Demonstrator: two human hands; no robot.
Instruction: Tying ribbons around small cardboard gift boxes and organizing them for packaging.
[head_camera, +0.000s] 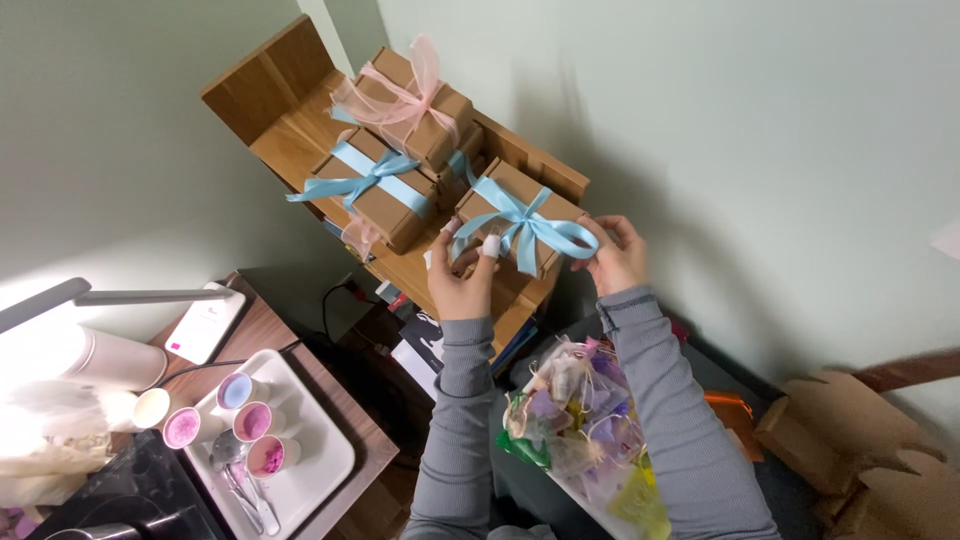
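A brown gift box (510, 205) tied with a light blue ribbon bow (528, 226) rests on a wooden shelf (290, 110). My left hand (462, 272) grips the box's near left corner, one fingertip wrapped in white tape. My right hand (615, 252) holds its right side by the ribbon loop. Both arms wear grey sleeves. Behind it sit a second blue-ribboned box (375, 190) and a box with a pink sheer bow (415, 105).
A bag of pastel sheer pouches (575, 420) lies between my arms. A white tray (320, 450) with small cups of pink and purple powder and spoons sits lower left beside a desk lamp (120, 297). Cardboard pieces (870, 450) stand at the right.
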